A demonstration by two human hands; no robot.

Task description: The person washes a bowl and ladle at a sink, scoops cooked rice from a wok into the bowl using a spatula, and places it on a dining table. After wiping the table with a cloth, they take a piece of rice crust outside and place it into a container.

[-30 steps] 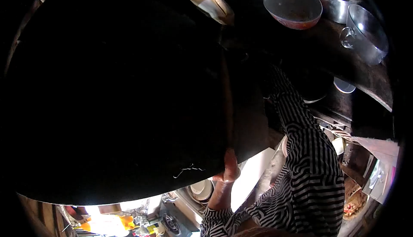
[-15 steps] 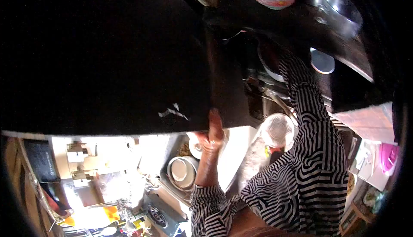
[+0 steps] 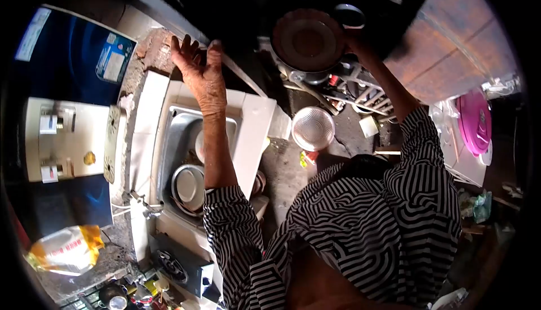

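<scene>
My left hand [image 3: 202, 79] is raised at the upper left with its fingers spread, near the edge of a dark door or panel [image 3: 242, 74]. Nothing shows in its palm. At the upper centre, my right hand [image 3: 354, 44] holds a round plate [image 3: 307, 41] by its right rim, its fingers partly lost in the dark. The plate has a scalloped edge and a ring pattern. Beneath the plate, the rim of a metal pot or bowl [image 3: 310, 77] is partly hidden.
A steel sink [image 3: 167, 169] with bowls [image 3: 189, 187] lies left of centre. A perforated basket [image 3: 313, 128] stands on the floor. A stove [image 3: 176, 262] is at the lower left, a pink lid [image 3: 474, 123] at the right, and a yellow-white bag [image 3: 70, 250] at the far left.
The dark panel has swung away, uncovering the sink area. My left hand has moved up and left, fingers now spread. My right hand has come out of the dark with the plate. The view has shifted.
</scene>
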